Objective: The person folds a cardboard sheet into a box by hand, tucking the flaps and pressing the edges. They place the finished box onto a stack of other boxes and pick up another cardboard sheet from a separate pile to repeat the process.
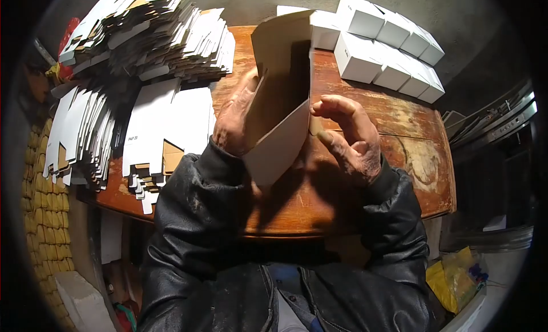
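Note:
An unfolded cardboard box (278, 146), white outside and brown inside, stands tilted in front of me with its upper end open and a flap raised at the far side. My left hand (233, 118) is wrapped round its left wall, some of the fingers hidden behind the board. At the right wall is my right hand (351, 139), thumb and forefinger bent and apart, the fingertips at or very near the board's edge. Whether those fingertips press on the board is hard to make out.
Tall piles of flat white cartons (200, 43) cover the table's left side, with more flat cartons (151, 123) nearer me. Closed white boxes (357, 58) are stacked two high at the back right. The worn wooden table (419, 155) ends at a rounded right edge.

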Motion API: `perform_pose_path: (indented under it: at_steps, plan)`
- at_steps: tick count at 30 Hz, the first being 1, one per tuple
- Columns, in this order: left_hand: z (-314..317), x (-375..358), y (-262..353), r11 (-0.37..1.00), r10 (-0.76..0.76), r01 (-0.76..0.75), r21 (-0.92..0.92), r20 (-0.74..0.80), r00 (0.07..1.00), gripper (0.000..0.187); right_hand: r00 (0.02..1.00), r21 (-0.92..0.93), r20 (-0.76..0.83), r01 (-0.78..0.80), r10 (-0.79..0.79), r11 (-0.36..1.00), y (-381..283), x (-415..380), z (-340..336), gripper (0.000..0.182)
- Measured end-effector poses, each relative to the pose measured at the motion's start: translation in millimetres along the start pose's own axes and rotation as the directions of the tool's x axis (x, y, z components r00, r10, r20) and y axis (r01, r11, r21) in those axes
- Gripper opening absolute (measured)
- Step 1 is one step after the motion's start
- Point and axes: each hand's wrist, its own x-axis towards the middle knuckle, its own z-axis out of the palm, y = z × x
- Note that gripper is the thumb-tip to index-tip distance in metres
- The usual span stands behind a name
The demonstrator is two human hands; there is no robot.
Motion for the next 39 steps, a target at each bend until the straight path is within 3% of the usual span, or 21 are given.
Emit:
perform_pose_path:
  at_steps: [2,3,6,7,10,14,16,17,20,21,23,24,25,26,27,30,31,34,39]
  plan:
    - [0.6,1.5,-5.3,0.996,-0.067,0.067,-0.060,0.010,0.998,0.053,0.984,0.129,-0.077,-0.148,0.158,0.981,0.9,-3.3,4.5,0.045]
    - [1.2,1.2,-8.4,0.980,-0.106,0.107,-0.165,0.013,0.994,0.055,0.986,0.137,-0.087,-0.131,0.144,0.982,5.5,-1.2,5.3,0.049]
    - [4.3,0.8,-15.7,0.782,-0.229,0.205,-0.588,0.035,0.973,0.062,0.978,-0.177,-0.112,-0.196,0.178,0.965,5.8,0.6,-2.4,0.057]
    - [5.6,0.6,-14.8,0.827,-0.206,0.173,-0.535,-0.002,0.978,0.066,0.993,-0.320,-0.108,-0.085,0.053,0.944,7.5,3.1,-5.3,0.065]
    - [9.2,-1.1,-6.9,0.923,-0.142,0.102,-0.372,-0.081,0.987,0.079,0.970,-0.322,-0.212,0.045,-0.118,0.946,7.5,12.7,-1.7,0.072]
    - [16.4,-9.2,10.2,0.936,-0.169,0.148,-0.320,-0.036,0.985,0.096,0.982,-0.162,-0.184,0.003,-0.033,0.987,-0.7,25.3,5.7,0.081]
    - [18.5,-10.4,16.8,0.959,-0.151,0.141,-0.245,-0.023,0.988,0.101,0.992,-0.159,-0.120,-0.052,0.033,0.986,-2.2,30.2,7.4,0.066]
    - [23.4,-9.0,22.1,0.896,-0.212,0.196,-0.397,0.004,0.977,0.114,0.995,-0.144,-0.093,-0.059,0.046,0.988,4.7,33.6,7.7,0.061]
    - [27.0,-9.4,14.9,0.934,-0.137,0.123,-0.334,-0.017,0.990,0.120,0.991,-0.138,-0.092,-0.106,0.094,0.985,3.4,35.2,8.6,0.047]
    - [26.2,-8.1,13.6,0.930,-0.156,0.131,-0.343,-0.045,0.987,0.135,0.988,-0.144,-0.106,-0.125,0.110,0.982,-0.9,35.5,7.4,0.042]
    - [28.4,-8.7,7.5,0.978,0.027,-0.056,-0.202,-0.143,0.989,0.145,0.982,-0.220,-0.175,-0.109,0.071,0.969,7.3,33.0,3.3,0.038]
    - [29.2,-8.1,5.5,0.981,0.124,-0.148,-0.123,-0.180,0.976,0.149,0.975,-0.161,-0.201,-0.131,0.097,0.978,2.2,33.9,3.2,0.038]
    - [20.3,-8.8,7.0,0.960,0.271,-0.266,0.088,-0.051,0.961,0.159,0.966,-0.102,-0.226,-0.151,0.125,0.983,-7.0,34.3,3.4,0.038]
    - [22.3,-8.7,9.0,0.927,0.332,-0.318,0.200,-0.039,0.942,0.154,0.956,-0.044,-0.250,-0.171,0.155,0.984,-12.1,34.5,3.1,0.038]
    - [24.5,-8.1,11.9,0.878,0.392,-0.365,0.310,-0.028,0.919,0.149,0.952,-0.123,-0.289,-0.137,0.097,0.983,-11.4,35.0,2.5,0.039]
    - [31.1,-6.9,10.2,0.745,0.446,-0.384,0.546,0.022,0.895,0.129,0.944,-0.030,-0.309,-0.134,0.119,0.990,-3.9,31.9,2.0,0.039]
    - [32.7,-6.0,8.2,0.700,0.457,-0.386,0.601,0.040,0.889,0.122,0.948,-0.074,-0.307,-0.116,0.088,0.990,0.0,30.7,1.1,0.038]
    - [30.4,-5.4,-2.9,0.800,0.406,-0.338,0.495,-0.032,0.913,0.108,0.957,-0.185,-0.288,-0.089,0.033,0.979,5.1,27.0,-4.0,0.034]
    - [28.4,-11.7,-10.6,0.952,0.028,0.008,0.305,-0.114,0.993,0.109,0.969,-0.273,-0.245,-0.083,0.014,0.958,7.9,22.0,-8.1,0.026]
